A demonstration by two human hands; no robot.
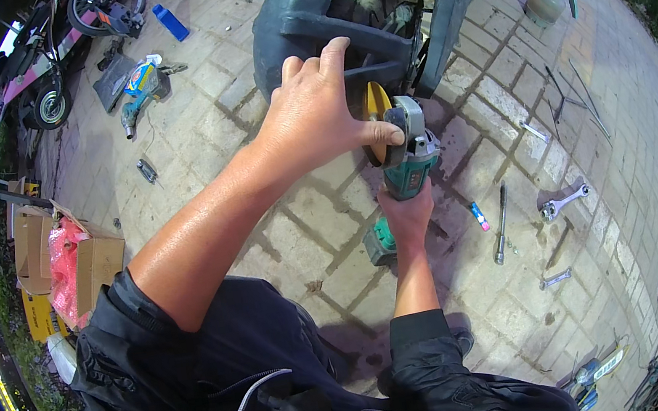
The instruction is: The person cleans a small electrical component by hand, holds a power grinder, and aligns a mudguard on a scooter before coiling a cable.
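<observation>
My right hand (pixel 409 216) grips a green and black cordless angle grinder (pixel 413 171), its head pointing away from me and its battery low at the left of my wrist. A yellow disc (pixel 374 98) stands upright on the grinder's left side. My left hand (pixel 315 110) is raised with its fingers apart and slightly bent, its thumb at the grinder's head over the disc. Just beyond both hands lies a large dark plastic body part (pixel 293 24) with an open middle and ribs; whether my left fingertips touch it, I cannot tell.
Wrenches (pixel 562 202), a long bar (pixel 501 218) and thin rods (pixel 585 99) lie on the paving at right, below a sprayer (pixel 545 3). At left are a cardboard box (pixel 101 273), a green drill (pixel 139 102), a blue bottle (pixel 170 22) and parked scooters (pixel 41 70).
</observation>
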